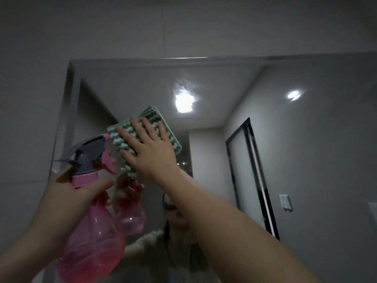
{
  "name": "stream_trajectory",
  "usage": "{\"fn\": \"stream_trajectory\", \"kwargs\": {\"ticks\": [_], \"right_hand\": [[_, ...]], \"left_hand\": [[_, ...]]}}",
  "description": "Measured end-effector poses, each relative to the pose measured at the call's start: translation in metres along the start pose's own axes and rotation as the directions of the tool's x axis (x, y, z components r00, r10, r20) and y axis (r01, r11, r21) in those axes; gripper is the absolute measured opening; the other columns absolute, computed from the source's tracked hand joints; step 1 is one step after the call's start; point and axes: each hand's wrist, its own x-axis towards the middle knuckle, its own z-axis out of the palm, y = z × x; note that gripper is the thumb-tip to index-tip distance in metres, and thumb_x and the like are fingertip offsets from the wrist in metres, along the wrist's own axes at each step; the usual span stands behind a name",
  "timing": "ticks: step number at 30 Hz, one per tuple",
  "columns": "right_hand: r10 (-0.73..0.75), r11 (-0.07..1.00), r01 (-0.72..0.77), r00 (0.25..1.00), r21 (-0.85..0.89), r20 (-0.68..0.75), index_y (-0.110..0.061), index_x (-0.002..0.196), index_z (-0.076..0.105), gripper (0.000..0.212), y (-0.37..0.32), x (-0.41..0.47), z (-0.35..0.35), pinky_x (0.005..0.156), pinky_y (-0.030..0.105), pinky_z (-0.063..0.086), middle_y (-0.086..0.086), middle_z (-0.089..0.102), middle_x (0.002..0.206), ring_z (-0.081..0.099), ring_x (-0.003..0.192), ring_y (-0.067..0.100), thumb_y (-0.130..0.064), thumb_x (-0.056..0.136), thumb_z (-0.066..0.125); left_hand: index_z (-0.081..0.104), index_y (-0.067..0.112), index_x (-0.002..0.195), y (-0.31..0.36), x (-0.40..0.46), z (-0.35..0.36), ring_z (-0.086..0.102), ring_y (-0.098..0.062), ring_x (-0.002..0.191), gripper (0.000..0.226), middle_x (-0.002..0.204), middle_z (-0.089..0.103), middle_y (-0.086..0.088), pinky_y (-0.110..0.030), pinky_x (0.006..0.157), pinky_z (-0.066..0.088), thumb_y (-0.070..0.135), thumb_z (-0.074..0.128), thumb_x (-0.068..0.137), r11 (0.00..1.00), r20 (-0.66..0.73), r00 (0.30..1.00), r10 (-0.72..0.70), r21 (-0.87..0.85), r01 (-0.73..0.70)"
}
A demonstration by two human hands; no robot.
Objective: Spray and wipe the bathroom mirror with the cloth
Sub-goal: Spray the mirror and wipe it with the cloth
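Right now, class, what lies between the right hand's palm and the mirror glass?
In the head view, the folded green-and-white cloth lies between the right hand and the mirror, pressed flat under straight fingers.

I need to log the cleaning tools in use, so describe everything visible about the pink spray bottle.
The pink spray bottle is see-through pink plastic with a bulbous body, a solid pink collar, a grey spray head and a pink trigger and nozzle tip. It is held upright, tilted slightly, at the lower left in front of the mirror, nozzle toward the glass. The left hand grips its neck, thumb across the front. Its reflection shows just beyond it. Whether it holds liquid cannot be told.
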Motion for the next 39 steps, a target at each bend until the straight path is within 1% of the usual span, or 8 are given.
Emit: {"fn": "stream_trajectory", "kwargs": {"ticks": [3, 7, 9, 13, 21, 29, 35, 39], "right_hand": [[0.097, 0.995, -0.097, 0.995, -0.003, -0.032, -0.04, 0.149, 0.005, 0.055, 0.049, -0.005, -0.011, 0.113, 0.045, -0.017, -0.003, -0.004, 0.16, -0.008, 0.146, 0.017, -0.054, 0.098, 0.02], [0.278, 0.96, -0.279, 0.959, -0.011, -0.051, -0.044, 0.148, -0.003, 0.056, 0.136, -0.025, -0.03, 0.116, 0.046, -0.013, -0.002, -0.011, 0.159, -0.011, 0.146, 0.017, -0.057, 0.097, 0.016], [0.379, 0.925, -0.381, 0.923, -0.01, -0.071, -0.044, 0.148, -0.004, 0.056, 0.174, -0.042, -0.038, 0.116, 0.047, -0.011, -0.002, -0.011, 0.159, -0.011, 0.146, 0.017, -0.058, 0.097, 0.014], [0.478, 0.876, -0.481, 0.873, -0.011, -0.094, -0.042, 0.149, -0.004, 0.057, 0.217, -0.065, -0.047, 0.115, 0.047, -0.012, -0.001, -0.008, 0.16, -0.009, 0.146, 0.019, -0.058, 0.097, 0.013], [0.687, 0.726, -0.684, 0.715, 0.074, -0.132, -0.034, 0.151, -0.006, 0.057, 0.18, -0.03, -0.037, 0.113, 0.054, -0.013, 0.005, -0.013, 0.159, -0.014, 0.145, 0.027, -0.051, 0.099, 0.013], [0.596, 0.803, -0.586, 0.788, 0.108, -0.152, -0.031, 0.151, 0.001, 0.057, 0.101, 0.054, -0.028, 0.111, 0.056, -0.014, 0.007, -0.01, 0.159, -0.012, 0.145, 0.029, -0.047, 0.1, 0.019], [0.342, 0.94, -0.341, 0.93, 0.026, -0.138, -0.031, 0.151, -0.001, 0.056, 0.03, 0.076, -0.012, 0.111, 0.057, -0.015, 0.007, -0.009, 0.159, -0.011, 0.145, 0.029, -0.047, 0.1, 0.014], [0.214, 0.977, -0.215, 0.971, 0.004, -0.11, -0.033, 0.151, 0.002, 0.056, 0.044, 0.073, -0.017, 0.113, 0.053, -0.012, 0.005, -0.006, 0.16, -0.009, 0.146, 0.026, -0.049, 0.1, 0.015]], "left_hand": [[0.064, 0.017, 0.079, 0.019, -0.001, 0.034, 0.058, -0.005, 0.046, 0.023, 0.059, 0.07, 0.006, -0.029, 0.053, 0.046, -0.004, 0.068, 0.072, 0.995, 0.037, 0.998, 0.051, -0.091, -0.047], [0.058, 0.01, 0.075, 0.042, -0.004, 0.077, 0.056, 0.003, 0.037, 0.021, 0.039, 0.06, 0.014, -0.007, 0.036, 0.039, -0.011, 0.058, 0.078, 0.985, 0.126, 0.991, 0.043, -0.17, -0.021], [0.06, 0.01, 0.078, 0.048, -0.001, 0.092, 0.057, 0.002, 0.037, 0.023, 0.043, 0.062, 0.009, -0.007, 0.035, 0.038, -0.013, 0.056, 0.08, 0.985, 0.157, 0.986, 0.051, -0.17, -0.024], [0.062, 0.006, 0.09, 0.055, 0.005, 0.107, 0.06, -0.002, 0.041, 0.023, 0.074, 0.063, -0.006, -0.011, 0.037, 0.043, -0.013, 0.055, 0.08, 0.972, 0.172, 0.985, 0.011, -0.233, 0.03], [0.063, 0.0, 0.094, 0.049, 0.025, 0.092, 0.062, -0.015, 0.047, 0.02, 0.084, 0.064, -0.023, -0.018, 0.041, 0.048, -0.011, 0.056, 0.078, 0.965, 0.212, 0.977, -0.006, -0.254, 0.061], [0.061, 0.005, 0.078, 0.032, 0.043, 0.049, 0.051, -0.007, 0.028, 0.019, 0.039, 0.058, -0.001, -0.013, 0.03, 0.037, -0.013, 0.055, 0.079, 0.979, 0.121, 0.99, 0.066, -0.202, -0.04], [0.061, 0.002, 0.078, 0.013, 0.051, 0.027, 0.051, -0.006, 0.029, 0.014, 0.038, 0.057, 0.0, -0.014, 0.033, 0.041, -0.012, 0.058, 0.077, 0.986, 0.043, 0.996, 0.072, -0.152, -0.065], [0.06, 0.005, 0.072, 0.004, 0.058, 0.029, 0.054, -0.008, 0.036, 0.008, 0.041, 0.059, -0.002, -0.027, 0.051, 0.052, -0.001, 0.066, 0.07, 0.994, -0.019, 1.0, -0.025, -0.109, 0.022]]}}
